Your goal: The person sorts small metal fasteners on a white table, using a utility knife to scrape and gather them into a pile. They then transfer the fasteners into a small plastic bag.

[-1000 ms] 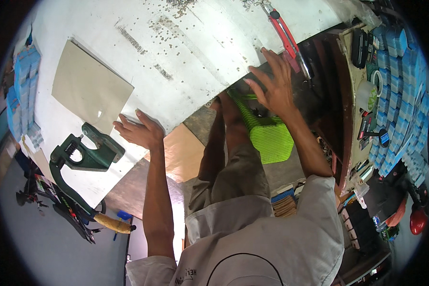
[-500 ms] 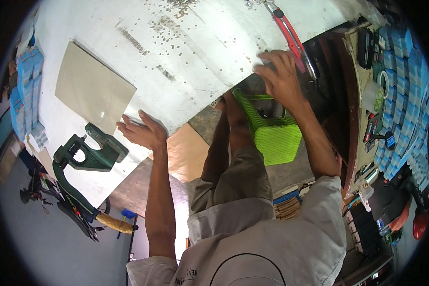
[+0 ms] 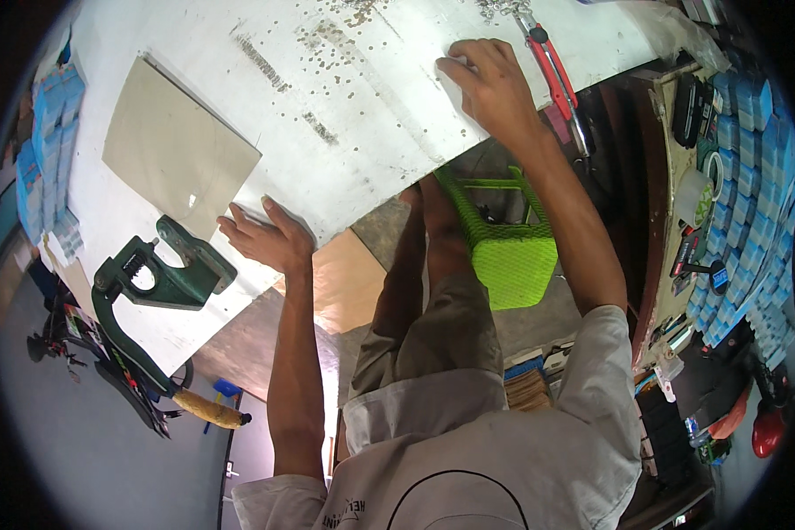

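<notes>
My left hand [image 3: 269,237] rests on the white table near its front edge, fingers spread. Beside it stands a dark green lever punch [image 3: 172,276] with a long curved arm and a yellowish wrapped grip. A greyish-beige sheet [image 3: 181,141] lies flat just beyond that hand, its lower corner by the punch. My right hand [image 3: 495,88] is over the table at the right, fingers bent, thumb apart from them, nothing visible between. Nearest to it is a red tool with a metal rod [image 3: 552,66]. Many small dark discs [image 3: 336,57] are scattered on the tabletop [image 3: 371,146].
A green woven-pattern stool [image 3: 514,269] stands under the table's edge at the right. Beyond it is a shelf edge [image 3: 658,212] with tape rolls [image 3: 693,196] and stacked blue packets [image 3: 746,177]. More blue packets [image 3: 53,150] are at the far left, above a bicycle [image 3: 119,375].
My right hand has moved forward and left, from the table's edge to farther over the tabletop. My left hand stays nearly in place. The view has shifted slightly.
</notes>
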Demonstrator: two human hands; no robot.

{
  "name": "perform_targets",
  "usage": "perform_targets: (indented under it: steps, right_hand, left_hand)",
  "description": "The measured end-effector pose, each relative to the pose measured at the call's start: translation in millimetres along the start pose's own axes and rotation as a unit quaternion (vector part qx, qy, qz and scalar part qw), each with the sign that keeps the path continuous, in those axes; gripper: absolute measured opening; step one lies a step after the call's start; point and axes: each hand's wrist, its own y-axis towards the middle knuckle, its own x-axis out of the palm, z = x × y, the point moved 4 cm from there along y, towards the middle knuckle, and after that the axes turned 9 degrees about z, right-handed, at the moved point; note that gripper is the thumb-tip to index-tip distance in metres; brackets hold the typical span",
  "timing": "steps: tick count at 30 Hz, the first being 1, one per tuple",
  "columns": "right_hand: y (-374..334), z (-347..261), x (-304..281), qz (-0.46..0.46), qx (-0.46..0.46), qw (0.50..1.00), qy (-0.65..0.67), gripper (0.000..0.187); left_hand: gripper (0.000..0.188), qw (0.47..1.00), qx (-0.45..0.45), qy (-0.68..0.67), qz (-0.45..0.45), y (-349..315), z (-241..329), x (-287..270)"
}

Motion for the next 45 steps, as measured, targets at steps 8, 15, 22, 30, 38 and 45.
perform_targets:
  steps: [8, 15, 22, 30, 38, 45]
  right_hand:
    - [-10.3, -20.1, -16.1, -0.025, 0.037, 0.998, -0.049, 0.042]
    - [-22.8, -17.9, -17.4, -0.041, 0.020, 0.998, -0.041, 0.046]
    - [-26.4, -18.4, -22.1, -0.019, 0.081, 0.996, -0.005, 0.053]
    - [-35.3, -22.5, -20.0, -0.047, 0.065, 0.996, -0.050, 0.055]
    - [-26.5, -29.8, -29.2, -0.055, 0.110, 0.992, -0.035, 0.052]
    - [-45.0, -32.4, -33.2, -0.068, 0.126, 0.988, -0.053, 0.060]
  left_hand:
    - [0.070, 1.000, 0.003, 0.009, -0.001, -0.8, 4.8, -2.8]
    - [0.070, 1.000, 0.004, 0.015, -0.008, 1.3, 4.5, -2.9]
    - [0.069, 1.000, 0.016, 0.010, 0.000, 0.2, 3.7, -1.6]
    - [0.070, 1.000, 0.006, 0.010, -0.012, 1.4, 7.7, -2.3]
    - [0.069, 0.999, 0.029, 0.015, 0.006, -10.0, -15.6, -5.8]
    - [0.066, 0.999, 0.017, 0.034, 0.010, 0.7, 5.2, -7.6]
